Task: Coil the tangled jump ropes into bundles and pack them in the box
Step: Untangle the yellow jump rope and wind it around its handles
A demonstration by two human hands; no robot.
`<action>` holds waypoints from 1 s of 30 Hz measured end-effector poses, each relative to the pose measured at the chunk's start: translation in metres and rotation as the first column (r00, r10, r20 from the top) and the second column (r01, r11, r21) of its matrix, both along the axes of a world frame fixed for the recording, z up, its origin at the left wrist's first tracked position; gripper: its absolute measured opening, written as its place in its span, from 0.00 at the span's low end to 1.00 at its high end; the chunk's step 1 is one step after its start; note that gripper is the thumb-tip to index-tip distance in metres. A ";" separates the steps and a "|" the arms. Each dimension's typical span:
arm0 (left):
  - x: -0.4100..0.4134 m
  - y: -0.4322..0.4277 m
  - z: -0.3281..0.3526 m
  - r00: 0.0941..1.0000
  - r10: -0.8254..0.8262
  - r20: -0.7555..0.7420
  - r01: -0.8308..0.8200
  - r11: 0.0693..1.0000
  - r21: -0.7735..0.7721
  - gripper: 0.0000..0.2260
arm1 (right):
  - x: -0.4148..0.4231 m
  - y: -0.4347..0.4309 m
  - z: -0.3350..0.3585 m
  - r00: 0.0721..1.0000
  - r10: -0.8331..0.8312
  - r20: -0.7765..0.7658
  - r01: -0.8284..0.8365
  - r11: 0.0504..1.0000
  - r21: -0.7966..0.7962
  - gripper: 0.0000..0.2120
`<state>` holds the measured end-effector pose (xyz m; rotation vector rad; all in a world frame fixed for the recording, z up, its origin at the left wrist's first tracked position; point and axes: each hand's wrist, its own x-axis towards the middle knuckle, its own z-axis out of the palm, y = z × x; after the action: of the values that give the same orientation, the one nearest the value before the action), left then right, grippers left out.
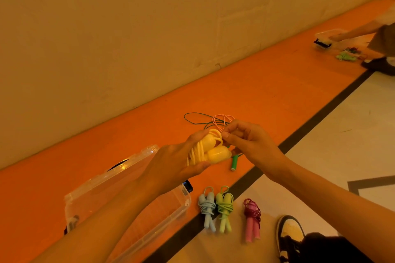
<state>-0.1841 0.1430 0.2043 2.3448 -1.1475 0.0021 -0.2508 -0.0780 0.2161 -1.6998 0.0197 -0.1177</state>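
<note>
Nearest, right of the clear plastic box (186,195), a black, white and yellow sneaker (290,232) stands on the pale floor (342,126). Between sneaker and box lie three coiled bundles: a pale blue rope (207,207), a light green rope (224,207) and a pink-handled maroon rope (252,215). The box sits open on the orange floor strip. Above its right end, the left hand (177,162) grips a coiled yellow jump rope (213,149), fingers wrapped round the handles; the right hand (250,143) pinches its cord. Beyond lie a green-handled rope (234,162) and a loose pink cord (222,119). Far right of the box, another person (382,36) touches a second clear box (327,37).
</note>
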 end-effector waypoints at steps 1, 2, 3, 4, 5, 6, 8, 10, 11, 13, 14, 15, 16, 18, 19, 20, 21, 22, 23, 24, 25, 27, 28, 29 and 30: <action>0.000 0.000 -0.001 1.000 -0.003 0.001 0.003 1.000 0.000 0.30 | 0.000 0.000 -0.001 1.000 -0.007 0.010 0.007 1.000 -0.025 0.03; 0.000 0.000 -0.001 1.000 -0.005 0.000 0.005 1.000 0.000 0.30 | 0.000 0.000 -0.002 1.000 -0.017 0.021 0.018 0.998 -0.058 0.04; 0.000 0.000 -0.002 1.000 -0.006 -0.001 0.006 1.000 -0.004 0.30 | 0.000 0.000 -0.002 0.999 -0.025 0.031 0.028 0.995 -0.093 0.04; 0.000 0.001 -0.002 1.000 -0.006 -0.001 0.006 1.000 -0.009 0.30 | -0.001 0.001 -0.004 0.999 -0.028 0.038 0.032 0.993 -0.115 0.05; 0.001 0.001 -0.002 1.000 -0.006 0.002 0.006 1.000 -0.011 0.30 | -0.001 0.001 -0.005 0.999 -0.028 0.041 0.033 0.991 -0.128 0.06; 0.001 0.001 -0.003 1.000 -0.005 0.005 0.005 1.000 -0.013 0.30 | -0.001 0.002 -0.007 0.999 -0.029 0.043 0.035 0.990 -0.137 0.06; 0.002 0.002 -0.003 1.000 0.001 0.004 -0.001 1.000 -0.020 0.30 | -0.001 0.002 -0.009 0.998 -0.036 0.046 0.042 0.988 -0.146 0.07; 0.003 0.001 -0.004 1.000 0.008 0.001 -0.008 0.999 -0.032 0.31 | -0.001 0.002 -0.009 0.998 -0.040 0.039 0.045 0.992 -0.116 0.06; 0.003 0.001 -0.004 1.000 0.010 -0.002 -0.010 0.999 -0.034 0.32 | -0.001 0.001 -0.009 0.999 -0.033 0.033 0.036 0.994 -0.101 0.06; 0.003 0.001 -0.004 1.000 0.011 0.000 -0.011 0.999 -0.035 0.32 | -0.001 0.001 -0.007 0.999 -0.009 0.036 0.013 0.995 -0.100 0.10; 0.003 0.001 -0.004 1.000 0.012 0.008 -0.012 0.999 -0.033 0.32 | -0.001 0.001 -0.006 0.999 0.001 0.046 0.004 0.994 -0.108 0.12; 0.003 0.001 -0.003 1.000 0.014 0.017 -0.014 0.999 -0.029 0.31 | -0.001 0.001 -0.006 0.998 -0.002 0.057 0.010 0.991 -0.130 0.13; 0.002 0.000 -0.003 1.000 0.017 0.021 -0.017 1.000 -0.022 0.31 | 0.000 0.001 -0.007 0.998 -0.013 0.068 0.024 0.987 -0.162 0.12; 0.001 -0.001 -0.002 0.999 0.026 0.028 -0.025 1.000 -0.011 0.30 | 0.002 0.000 -0.011 0.996 -0.040 0.085 0.057 0.977 -0.207 0.07; 0.000 -0.002 -0.002 0.999 0.030 0.032 -0.030 1.000 -0.006 0.31 | 0.002 0.000 -0.013 0.995 -0.040 0.097 0.061 0.972 -0.228 0.06; 0.001 -0.002 -0.002 0.999 0.034 0.036 -0.034 0.999 -0.001 0.31 | 0.003 0.000 -0.014 0.992 -0.036 0.122 0.068 0.962 -0.264 0.06; 0.001 -0.002 -0.003 0.999 0.035 0.038 -0.035 0.999 0.003 0.31 | 0.003 0.000 -0.014 0.988 -0.031 0.152 0.078 0.948 -0.310 0.06; 0.001 -0.003 -0.003 0.999 0.036 0.038 -0.036 0.999 0.002 0.31 | 0.002 0.001 -0.013 0.984 -0.022 0.177 0.082 0.936 -0.341 0.07; 0.002 -0.003 -0.003 0.999 0.036 0.035 -0.036 0.999 -0.005 0.31 | 0.002 0.001 -0.012 0.982 -0.009 0.187 0.075 0.935 -0.346 0.08; 0.002 -0.003 -0.003 0.999 0.036 0.028 -0.035 0.999 -0.015 0.31 | 0.001 0.001 -0.010 0.983 0.008 0.182 0.052 0.945 -0.323 0.08; 0.002 -0.003 -0.003 0.999 0.034 0.023 -0.033 0.999 -0.023 0.31 | 0.001 0.001 -0.009 0.985 0.028 0.168 0.021 0.959 -0.284 0.07; 0.003 -0.003 -0.003 1.000 0.020 0.010 -0.020 0.999 -0.028 0.30 | 0.001 -0.001 -0.007 0.989 0.065 0.130 -0.037 0.977 -0.208 0.07; 0.002 -0.003 -0.003 1.000 0.012 0.000 -0.012 0.999 -0.030 0.31 | 0.001 -0.001 -0.006 0.990 0.078 0.116 -0.057 0.983 -0.173 0.08; 0.002 -0.003 -0.003 1.000 0.004 -0.011 -0.004 1.000 -0.030 0.31 | 0.001 -0.002 -0.006 0.991 0.085 0.104 -0.071 0.988 -0.135 0.09; 0.002 -0.003 -0.003 1.000 -0.004 -0.020 0.003 1.000 -0.029 0.31 | 0.001 -0.002 -0.005 0.991 0.086 0.100 -0.076 0.992 -0.097 0.09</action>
<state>-0.1822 0.1403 0.2012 2.3128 -1.1348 -0.0061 -0.2495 -0.0797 0.2109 -1.7826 -0.1337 -0.1480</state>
